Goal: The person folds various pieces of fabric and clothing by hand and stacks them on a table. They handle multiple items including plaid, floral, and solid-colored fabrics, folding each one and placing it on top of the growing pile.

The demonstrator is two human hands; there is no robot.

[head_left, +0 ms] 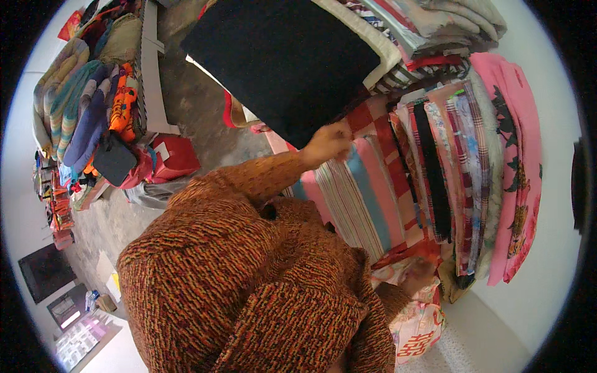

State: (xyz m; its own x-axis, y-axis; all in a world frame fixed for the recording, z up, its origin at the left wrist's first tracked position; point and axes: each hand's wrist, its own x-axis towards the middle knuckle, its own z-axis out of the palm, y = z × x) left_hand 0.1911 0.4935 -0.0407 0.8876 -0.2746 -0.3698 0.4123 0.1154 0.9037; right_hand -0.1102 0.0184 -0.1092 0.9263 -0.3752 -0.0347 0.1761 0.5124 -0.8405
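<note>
My left hand [329, 143] is at the near edge of a folded black cloth [286, 56], its fingers curled. What they hold, if anything, is hidden. Under and beside that hand lies a folded cloth with pink, blue and cream stripes [351, 193], on top of a red and pink checked cloth [370, 118]. Lower and to the right, my right hand [418, 276] is blurred, close to the near end of a row of folded fabrics [444, 168]; its fingers cannot be made out.
Beyond the row, a pink flowered blanket [513, 168] leans toward the white wall. More folded bedding [457, 22] is stacked at the far right. A printed bag [416, 329] sits by my right forearm. To the left are piled blankets [81, 105] and a red box [174, 156].
</note>
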